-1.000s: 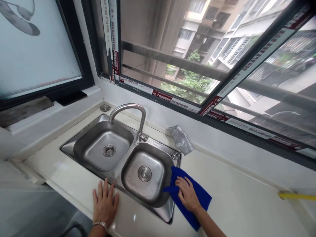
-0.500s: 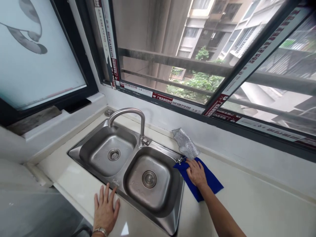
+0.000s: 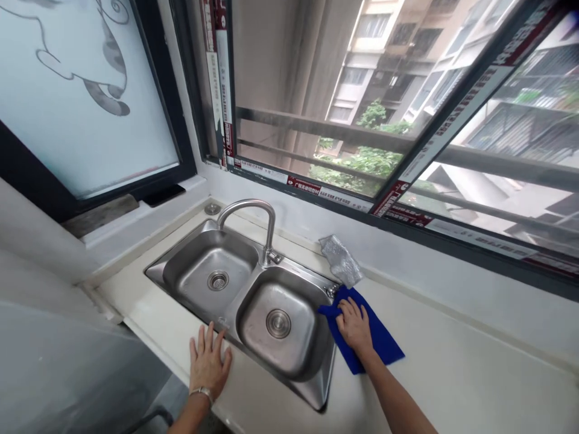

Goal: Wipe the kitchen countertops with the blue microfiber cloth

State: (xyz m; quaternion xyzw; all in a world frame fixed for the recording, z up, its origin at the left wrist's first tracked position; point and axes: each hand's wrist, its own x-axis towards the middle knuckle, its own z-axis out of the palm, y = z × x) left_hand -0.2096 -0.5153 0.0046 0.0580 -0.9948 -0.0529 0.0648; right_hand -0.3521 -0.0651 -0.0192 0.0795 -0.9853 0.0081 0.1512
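Observation:
My right hand (image 3: 354,328) presses on a blue cloth (image 3: 382,343), its fingers curled into a bunched fold. The cloth lies on the counter and overlaps the right rim of the double-bowl steel sink (image 3: 242,313). Just beyond its far corner sits a small metal fitting (image 3: 332,290) on the sink's rim. My left hand (image 3: 208,364) lies flat with fingers spread on the counter's front strip, fingertips at the sink's front rim. It holds nothing. Both bowls show drain strainers, and some wet spots dot the metal.
A curved steel faucet (image 3: 269,232) rises behind the divider, its spout over the left bowl. Silvery bubble wrap (image 3: 340,262) lies behind the cloth near the wall. A round metal cap (image 3: 212,208) sits in the back left corner. A dark flat object (image 3: 163,194) rests on the left ledge.
My right hand has drawn back a little from the metal fitting, bunching the cloth's near-sink edge, and the fitting shows more. My view has turned left. My left hand stays on the counter.

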